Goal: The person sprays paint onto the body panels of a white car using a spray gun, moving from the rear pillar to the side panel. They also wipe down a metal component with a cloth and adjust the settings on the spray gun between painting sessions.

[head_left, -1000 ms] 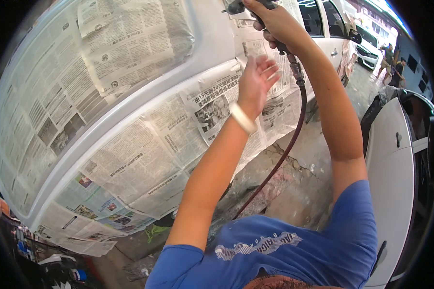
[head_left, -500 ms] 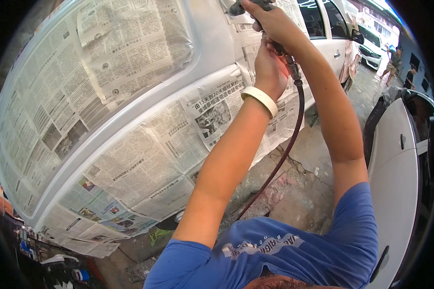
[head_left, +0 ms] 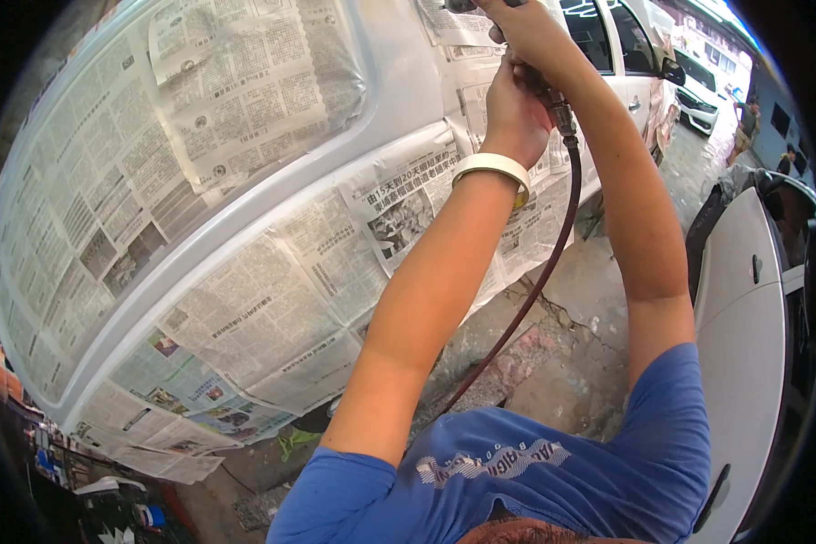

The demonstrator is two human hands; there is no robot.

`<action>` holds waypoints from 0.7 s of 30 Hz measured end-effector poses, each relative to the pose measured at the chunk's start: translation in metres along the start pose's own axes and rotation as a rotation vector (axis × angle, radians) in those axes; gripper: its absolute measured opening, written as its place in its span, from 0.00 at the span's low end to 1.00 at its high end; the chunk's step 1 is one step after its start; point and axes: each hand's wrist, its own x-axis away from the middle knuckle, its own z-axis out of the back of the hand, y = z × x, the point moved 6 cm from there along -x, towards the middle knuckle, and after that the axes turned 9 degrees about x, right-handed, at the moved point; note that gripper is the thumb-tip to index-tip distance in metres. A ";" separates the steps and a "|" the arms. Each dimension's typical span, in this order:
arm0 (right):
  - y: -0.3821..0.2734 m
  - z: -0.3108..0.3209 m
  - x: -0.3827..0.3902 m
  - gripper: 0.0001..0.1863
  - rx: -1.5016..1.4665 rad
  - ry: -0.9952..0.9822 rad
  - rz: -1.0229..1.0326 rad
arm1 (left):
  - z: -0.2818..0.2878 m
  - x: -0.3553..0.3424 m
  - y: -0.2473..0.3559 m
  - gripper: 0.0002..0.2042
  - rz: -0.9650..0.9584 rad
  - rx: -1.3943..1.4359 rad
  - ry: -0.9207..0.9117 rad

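Hose-fed gun (head_left: 540, 86) now has the left hand (head_left: 517, 118) against it, earlier apart

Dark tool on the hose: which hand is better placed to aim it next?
Probably the right hand: it wraps the upper part of the dark tool, while the left hand sits lower, nearer the hose.

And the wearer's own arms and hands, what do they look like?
Short blue sleeves, bare forearms. No glove visible on the left hand or right hand. A smooth cream-white band rings the left wrist; none visible on the right.
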 end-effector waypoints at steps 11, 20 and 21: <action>-0.042 -0.005 0.006 0.25 -0.055 -0.055 0.104 | -0.016 0.001 0.026 0.15 -0.094 0.023 0.008; -0.048 0.000 -0.013 0.23 -0.024 -0.064 0.179 | -0.020 -0.023 0.028 0.13 -0.079 0.060 -0.034; -0.043 0.003 -0.018 0.23 0.050 -0.035 0.146 | -0.017 -0.029 0.025 0.13 -0.078 0.061 -0.039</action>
